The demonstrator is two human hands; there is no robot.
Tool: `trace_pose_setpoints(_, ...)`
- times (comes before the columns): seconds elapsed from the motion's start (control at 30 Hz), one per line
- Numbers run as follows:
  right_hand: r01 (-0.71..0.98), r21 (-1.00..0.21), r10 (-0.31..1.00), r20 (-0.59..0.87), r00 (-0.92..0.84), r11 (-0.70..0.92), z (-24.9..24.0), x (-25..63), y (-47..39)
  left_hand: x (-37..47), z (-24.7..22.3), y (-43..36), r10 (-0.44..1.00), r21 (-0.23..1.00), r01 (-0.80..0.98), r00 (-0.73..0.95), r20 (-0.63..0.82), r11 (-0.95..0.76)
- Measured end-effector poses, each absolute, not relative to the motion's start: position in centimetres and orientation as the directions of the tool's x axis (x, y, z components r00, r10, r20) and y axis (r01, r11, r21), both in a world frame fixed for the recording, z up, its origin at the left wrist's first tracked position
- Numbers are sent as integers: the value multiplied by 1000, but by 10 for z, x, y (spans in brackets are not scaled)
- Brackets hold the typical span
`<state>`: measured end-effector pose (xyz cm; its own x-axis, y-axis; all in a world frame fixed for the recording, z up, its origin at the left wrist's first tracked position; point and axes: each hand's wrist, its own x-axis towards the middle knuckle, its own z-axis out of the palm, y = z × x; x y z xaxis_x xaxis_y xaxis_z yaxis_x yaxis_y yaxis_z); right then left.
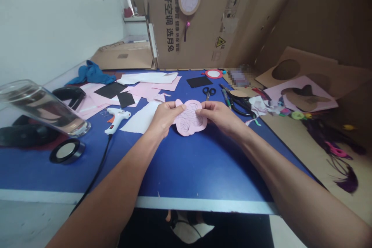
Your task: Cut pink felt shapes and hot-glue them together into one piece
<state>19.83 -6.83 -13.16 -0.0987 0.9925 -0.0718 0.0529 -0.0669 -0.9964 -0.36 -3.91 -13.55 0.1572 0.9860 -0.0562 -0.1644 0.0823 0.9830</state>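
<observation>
Between my two hands is a pink paper cutout with a rounded, lobed outline and a crinkled inner surface. My left hand pinches its left edge, thumb on top. On the opposite side, my right hand grips the upper right edge, its thumb lying on the face of the paper. The fingers beneath are mostly hidden. The cutout is held over the blue table. Just beyond my right hand lie black-handled scissors, and a white paper sheet is left of my left hand.
A white glue gun with a black cord lies left, near a tilted glass bottle and a black round lid. Pliers, paper scraps and purple tassels are right. A cardboard box stands behind.
</observation>
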Motion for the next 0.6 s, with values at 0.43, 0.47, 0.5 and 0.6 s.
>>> trace_pose_setpoints(0.43,59,-998,999,-13,-49,-10,-131,198,-69,-2,-140,-41,982,992,-118,186,-24,47)
trace_pose_setpoints(0.47,59,-998,999,-15,-51,-12,-132,198,-69,-2,-140,-41,982,992,-116,186,-23,45)
trace_pose_setpoints(0.5,58,-998,999,-15,-51,-12,-132,198,-69,-1,-140,-41,982,993,-113,190,-22,44)
trace_pose_setpoints(0.6,52,-999,999,3,-49,6,-132,197,-69,0,-140,-43,977,995,-93,211,-25,46)
